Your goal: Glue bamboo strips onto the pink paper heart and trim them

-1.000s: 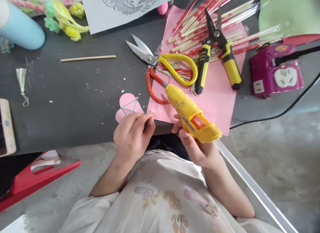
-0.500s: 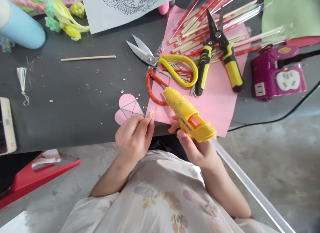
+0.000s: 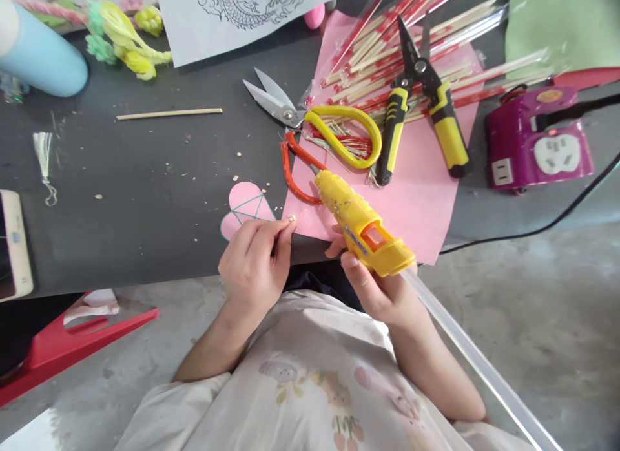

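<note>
My left hand (image 3: pixel 254 260) is pinched closed at the table's front edge. Between its thumb and fingertip shows a small pale crumb-like piece (image 3: pixel 291 218). A pink paper heart (image 3: pixel 249 204) with teal lines lies just beyond that hand, which partly covers it. In my right hand (image 3: pixel 382 293) is a yellow hot glue gun (image 3: pixel 361 221), its nozzle pointing up and left over the red handle of the scissors (image 3: pixel 290 117). A long clear glue stick (image 3: pixel 479 357) trails from the gun's rear. The right fingers are partly hidden behind the gun.
Pink paper (image 3: pixel 426 212) carries wrapped sticks (image 3: pixel 372 50) and yellow-black pruning shears (image 3: pixel 419 95). A purple power socket (image 3: pixel 537 141) stands at right, its black cord hanging over the edge. One loose stick (image 3: pixel 169 114), a tassel (image 3: pixel 43 160) and a phone (image 3: pixel 14 244) lie left.
My left hand has shifted very slightly left and its pinch on the pale piece shows a little more. The glue gun stays almost where it was.
</note>
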A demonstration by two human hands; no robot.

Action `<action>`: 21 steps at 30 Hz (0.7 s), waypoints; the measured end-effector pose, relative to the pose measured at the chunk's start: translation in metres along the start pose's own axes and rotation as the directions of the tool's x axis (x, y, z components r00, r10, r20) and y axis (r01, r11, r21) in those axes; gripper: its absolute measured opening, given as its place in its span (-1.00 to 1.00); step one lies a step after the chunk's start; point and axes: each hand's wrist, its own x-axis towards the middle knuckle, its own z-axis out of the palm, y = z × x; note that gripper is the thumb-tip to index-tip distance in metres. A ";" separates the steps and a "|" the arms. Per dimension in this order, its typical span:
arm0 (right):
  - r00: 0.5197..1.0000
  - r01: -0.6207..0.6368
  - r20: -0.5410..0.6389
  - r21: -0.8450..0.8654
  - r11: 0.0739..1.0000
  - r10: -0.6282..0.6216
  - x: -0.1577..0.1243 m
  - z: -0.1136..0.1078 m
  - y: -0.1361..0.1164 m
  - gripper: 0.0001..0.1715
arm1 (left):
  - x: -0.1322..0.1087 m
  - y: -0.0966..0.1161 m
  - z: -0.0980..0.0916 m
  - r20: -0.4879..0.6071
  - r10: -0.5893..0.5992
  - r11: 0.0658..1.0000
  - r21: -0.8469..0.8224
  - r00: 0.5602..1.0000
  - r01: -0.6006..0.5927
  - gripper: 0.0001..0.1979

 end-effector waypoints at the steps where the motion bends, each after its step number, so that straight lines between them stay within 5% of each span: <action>1: 1.000 0.002 0.000 0.000 1.000 -0.002 0.000 0.000 -0.001 -0.74 | 0.000 0.001 0.000 0.007 -0.012 1.000 -0.005 1.000 0.012 -0.95; 8: 1.000 0.006 -0.007 -0.005 1.000 -0.006 0.000 -0.001 -0.002 -0.76 | 0.000 0.002 -0.001 0.038 -0.068 0.998 -0.013 0.997 0.068 -0.97; 21: 1.000 -0.017 -0.011 -0.008 1.000 0.017 0.000 0.001 -0.002 -0.74 | -0.002 -0.002 -0.003 0.038 0.028 0.999 -0.028 0.999 -0.027 -0.90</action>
